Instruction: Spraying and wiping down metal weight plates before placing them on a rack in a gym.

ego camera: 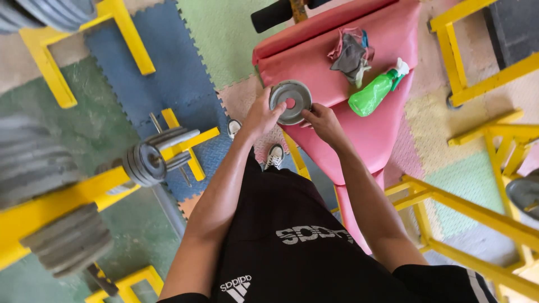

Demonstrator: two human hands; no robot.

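My black shirt (292, 247) is closest to camera. Left hand (263, 116) & right hand (323, 122) both grip a grey weight plate (290, 102), fingers curled on its rim, over the pink bench pad (359, 140). Green spray bottle (373, 92) and a rag (351, 56) lie near, on the pad.

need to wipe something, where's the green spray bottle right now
In the head view the green spray bottle lies on the red bench pad, upper right of centre, just below the crumpled rag and right of the metal weight plate.
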